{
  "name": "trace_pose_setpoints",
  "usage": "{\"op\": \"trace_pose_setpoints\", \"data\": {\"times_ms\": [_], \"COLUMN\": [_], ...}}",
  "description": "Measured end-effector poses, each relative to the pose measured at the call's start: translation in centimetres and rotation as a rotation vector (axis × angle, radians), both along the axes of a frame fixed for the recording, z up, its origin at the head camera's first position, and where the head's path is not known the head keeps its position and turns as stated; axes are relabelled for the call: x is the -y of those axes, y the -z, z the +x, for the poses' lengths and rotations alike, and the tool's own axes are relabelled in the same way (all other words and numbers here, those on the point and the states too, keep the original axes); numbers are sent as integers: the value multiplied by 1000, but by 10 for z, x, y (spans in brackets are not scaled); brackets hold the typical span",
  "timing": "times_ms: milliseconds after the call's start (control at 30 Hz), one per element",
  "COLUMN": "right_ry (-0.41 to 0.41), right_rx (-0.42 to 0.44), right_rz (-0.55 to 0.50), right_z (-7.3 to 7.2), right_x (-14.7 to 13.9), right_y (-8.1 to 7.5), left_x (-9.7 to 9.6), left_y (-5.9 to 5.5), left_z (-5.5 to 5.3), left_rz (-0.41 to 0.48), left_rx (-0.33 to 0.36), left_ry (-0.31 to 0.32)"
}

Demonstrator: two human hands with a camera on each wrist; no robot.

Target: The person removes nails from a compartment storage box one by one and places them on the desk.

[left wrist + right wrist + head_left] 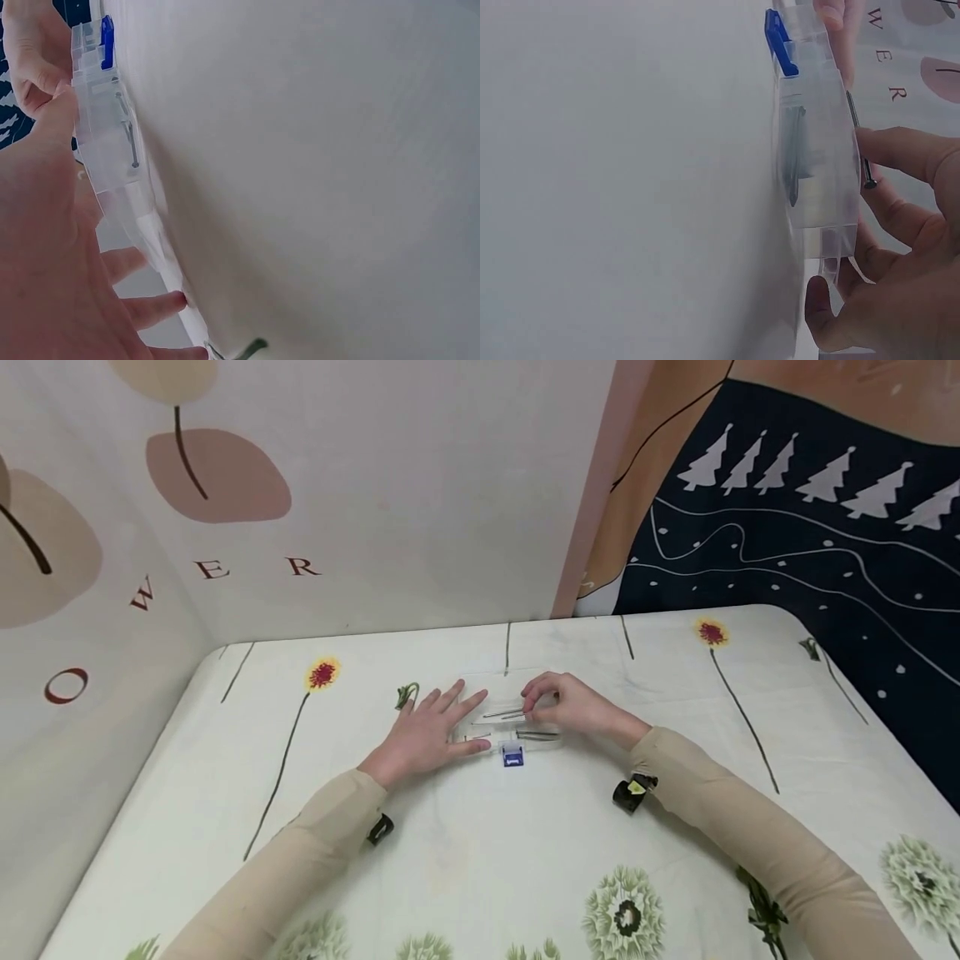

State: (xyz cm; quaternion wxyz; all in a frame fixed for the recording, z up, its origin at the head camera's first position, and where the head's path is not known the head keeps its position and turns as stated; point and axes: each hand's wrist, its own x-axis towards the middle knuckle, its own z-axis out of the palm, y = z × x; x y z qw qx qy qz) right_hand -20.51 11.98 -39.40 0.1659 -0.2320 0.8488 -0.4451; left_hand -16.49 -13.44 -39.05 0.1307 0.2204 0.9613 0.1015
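Observation:
A clear plastic compartment case (829, 202) with a blue latch (513, 756) lies on the table before both hands. Nails (537, 736) show in its front right compartment, and a few more (133, 142) in the left one. My left hand (427, 737) is spread flat over the case's left side, thumb along the front edge. Over the right side, my right hand (573, 703) pinches a nail (869, 180) between thumb and fingers, its head end showing in the right wrist view. A second thin nail shape shows beside it in the head view.
A white floral cloth (480, 860) covers the table. Behind it hangs a pale printed curtain (420, 510), with a dark tree-patterned cloth (787, 543) at the right. Black wrist cameras (633, 793) sit on both sleeves.

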Motion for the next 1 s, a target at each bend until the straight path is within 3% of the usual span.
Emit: {"op": "trace_pose_setpoints", "data": {"times_ms": [233,500,867,1000], "right_ry": [58,85,103,121], "right_rx": [-35,-1,-29,-28], "right_rz": [-18,-78,-119,-106], "right_z": [-1,0,7,4], "right_x": [-3,-12,-27,-34], "right_y": [-1,-2,-12,-7], "left_x": [0,-1,-1,0], "left_y": [2,4,4,5], "left_z": [0,1,-3,-3], "left_rz": [28,26,24,22], "left_rx": [7,38,23,27], "left_ry": [14,6,7,13]}}
